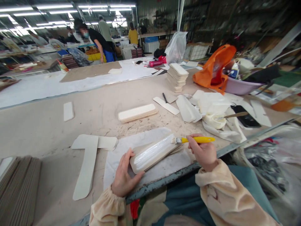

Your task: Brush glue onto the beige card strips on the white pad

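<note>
Yellow brush (204, 139), one, pinched in right hand (204, 153); left hand (125, 176) spread against one panel stack (152, 154).

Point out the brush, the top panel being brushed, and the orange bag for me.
Brush (202, 139): head view, on the yellow handle.
Top panel (152, 153): head view, on the glossy white coating of its upper face.
Orange bag (205, 75): head view, on the side of its body.
</note>
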`<action>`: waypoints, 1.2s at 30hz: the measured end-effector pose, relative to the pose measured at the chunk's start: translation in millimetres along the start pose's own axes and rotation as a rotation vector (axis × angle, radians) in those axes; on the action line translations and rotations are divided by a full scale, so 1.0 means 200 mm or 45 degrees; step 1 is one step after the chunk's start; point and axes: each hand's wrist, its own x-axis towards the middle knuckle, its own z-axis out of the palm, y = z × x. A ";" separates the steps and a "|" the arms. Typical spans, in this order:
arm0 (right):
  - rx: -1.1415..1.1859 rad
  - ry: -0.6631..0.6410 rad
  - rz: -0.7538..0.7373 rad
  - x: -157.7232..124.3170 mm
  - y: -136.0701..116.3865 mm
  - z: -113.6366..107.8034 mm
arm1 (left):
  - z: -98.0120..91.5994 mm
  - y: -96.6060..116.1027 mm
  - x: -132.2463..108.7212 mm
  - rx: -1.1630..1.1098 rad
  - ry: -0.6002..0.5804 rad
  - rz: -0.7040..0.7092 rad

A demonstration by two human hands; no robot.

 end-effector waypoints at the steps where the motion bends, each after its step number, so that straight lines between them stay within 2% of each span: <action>1: -0.015 0.018 -0.019 0.01 0.01 -0.01 | 0.00 0.00 0.00 0.007 0.000 0.002; 5: -0.020 0.094 -0.065 0.00 0.02 -0.03 | 0.00 0.01 0.01 0.017 0.010 0.005; 8: 0.156 0.068 -0.038 -0.04 0.00 -0.02 | 0.00 0.01 0.01 0.020 0.022 0.009; 12: 0.467 -0.148 0.057 -0.11 -0.05 0.05 | 0.00 0.01 0.01 0.038 0.021 0.027; 15: 0.414 -0.290 0.033 -0.14 -0.05 0.09 | 0.00 0.00 0.01 0.051 0.023 0.037; 17: 0.300 -0.258 -0.002 -0.12 -0.04 0.08 | 0.00 0.00 0.01 0.049 0.021 0.040; 22: 0.047 0.001 -0.046 -0.02 0.01 -0.03 | 0.00 0.00 0.01 0.054 0.017 0.035; 25: 0.072 0.057 -0.023 -0.01 0.01 -0.06 | 0.00 0.00 0.01 0.058 0.024 0.037; 27: 0.223 -0.026 0.015 -0.05 -0.02 -0.03 | 0.00 0.00 0.01 0.061 0.026 0.043; 31: 0.544 -0.340 0.110 -0.19 -0.10 0.10 | 0.00 0.00 0.01 0.080 0.023 0.045; 34: 0.555 -0.495 0.055 -0.26 -0.13 0.18 | -0.01 0.01 0.01 0.097 0.032 0.053; 36: 0.461 -0.467 -0.019 -0.25 -0.12 0.18 | 0.00 0.01 0.01 0.099 0.034 0.057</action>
